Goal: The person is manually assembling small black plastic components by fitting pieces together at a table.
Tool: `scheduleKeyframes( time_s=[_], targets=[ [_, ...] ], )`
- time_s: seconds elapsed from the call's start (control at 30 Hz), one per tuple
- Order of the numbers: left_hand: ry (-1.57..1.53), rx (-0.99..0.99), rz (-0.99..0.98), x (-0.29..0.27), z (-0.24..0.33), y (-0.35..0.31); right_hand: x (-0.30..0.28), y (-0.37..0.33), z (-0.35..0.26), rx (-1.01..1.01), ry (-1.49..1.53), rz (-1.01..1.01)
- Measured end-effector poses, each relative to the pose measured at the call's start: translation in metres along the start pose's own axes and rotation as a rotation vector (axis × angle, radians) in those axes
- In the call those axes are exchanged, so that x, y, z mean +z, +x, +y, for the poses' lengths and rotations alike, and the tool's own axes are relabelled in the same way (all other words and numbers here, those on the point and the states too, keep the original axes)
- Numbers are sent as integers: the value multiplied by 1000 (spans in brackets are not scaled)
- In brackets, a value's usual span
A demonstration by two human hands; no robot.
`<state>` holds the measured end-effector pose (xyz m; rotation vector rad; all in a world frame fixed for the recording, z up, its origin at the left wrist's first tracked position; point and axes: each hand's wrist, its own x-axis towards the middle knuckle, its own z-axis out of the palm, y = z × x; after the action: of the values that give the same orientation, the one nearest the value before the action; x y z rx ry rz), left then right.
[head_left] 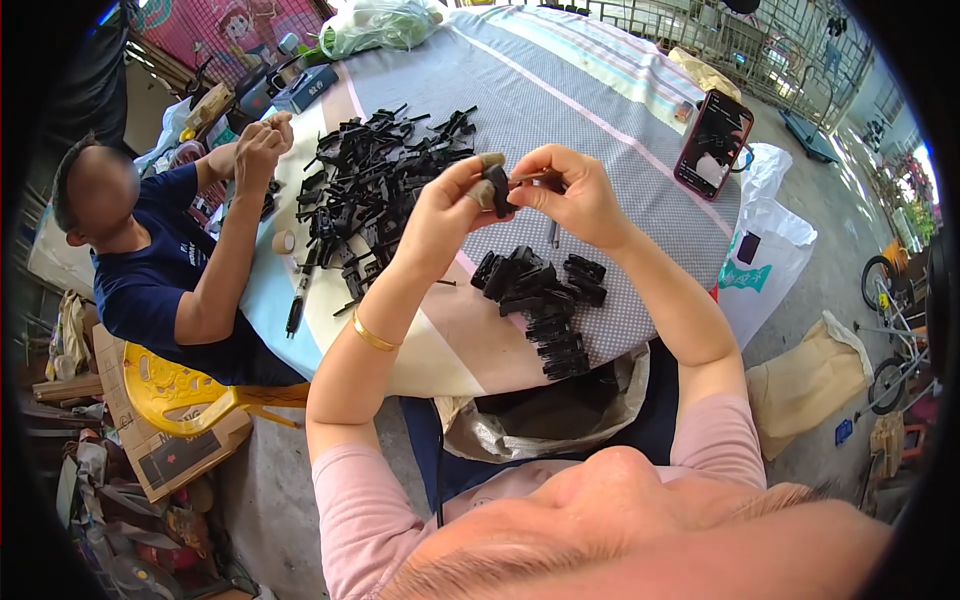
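Note:
My left hand (446,215) is closed on a small black plastic part (497,188), held above the table. Tan coverings wrap its thumb and a fingertip. Pinched in my right hand (580,195) is a thin, dark, narrow tool (535,178) whose tip meets the black part; its exact kind is hidden by the fingers. A large loose pile of black plastic parts (365,185) spreads to the left of my hands. Nearer me lies a smaller heap of similar black pieces (535,300), partly lined up in a row by the table edge.
An open woven sack (500,435) rests at my lap under the table edge. A phone (713,145) stands at the right, beside a white plastic bag (765,235). A tape roll (283,242) and a slim black-and-silver tool (297,302) lie left. A co-worker (165,250) sits there, hands raised.

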<state>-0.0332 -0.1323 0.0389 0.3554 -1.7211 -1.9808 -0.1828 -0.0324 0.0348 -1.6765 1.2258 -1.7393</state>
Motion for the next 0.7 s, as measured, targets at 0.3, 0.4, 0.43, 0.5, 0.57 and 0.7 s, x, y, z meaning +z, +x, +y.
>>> scheduleKeyframes(
  time_s=[0.3, 0.4, 0.43, 0.5, 0.57, 0.7],
  targets=[
    [334, 204, 19, 17, 1, -7, 3, 4, 6, 323, 66, -20],
    [251, 192, 36, 9, 0, -3, -6, 5, 8, 493, 442, -99],
    [211, 179, 58, 8, -1, -2, -4, 5, 7, 493, 443, -105],
    [203, 195, 95, 7, -2, -2, 3, 3, 3, 410, 125, -53],
    [258, 222, 124, 9, -2, -4, 5, 3, 2, 358, 87, -51],
    [314, 306, 205, 12, -7, -4, 8, 1, -1, 349, 51, -41]
  ],
)
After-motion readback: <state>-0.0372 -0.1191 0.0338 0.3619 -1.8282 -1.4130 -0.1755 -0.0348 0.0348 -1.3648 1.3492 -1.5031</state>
